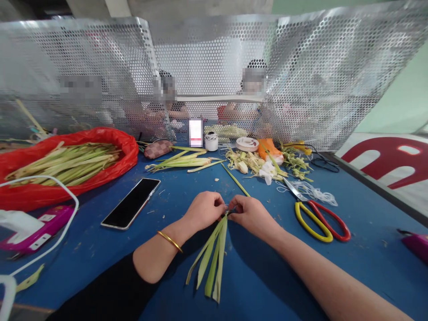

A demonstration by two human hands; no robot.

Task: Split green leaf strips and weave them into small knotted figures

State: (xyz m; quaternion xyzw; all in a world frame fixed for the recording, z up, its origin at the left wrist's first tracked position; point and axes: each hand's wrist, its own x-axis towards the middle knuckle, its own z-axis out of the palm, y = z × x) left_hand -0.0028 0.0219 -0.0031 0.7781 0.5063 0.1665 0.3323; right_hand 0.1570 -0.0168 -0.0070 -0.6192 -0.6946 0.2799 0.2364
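Near the middle of the blue table, my left hand [206, 208] and my right hand [249, 214] meet with fingertips pinched at the gathered top of a bundle of green leaf strips [214, 254]. The strips fan out downward toward me over the table. Something thin and pale, perhaps string, shows between the fingertips, too small to make out well. A gold bangle [170, 241] circles my left wrist. Just beyond my right hand lies a single green stalk [236, 179].
A red bag [129, 157] of long leaves stands left, near a phone [131, 204] and a purple power strip [47, 227]. Corn husks [187, 161], tape [247, 144], scraps [245, 162], white string [317, 192] and scissors [314, 218] lie ahead and right. Perforated metal screens [214, 58] separate other people.
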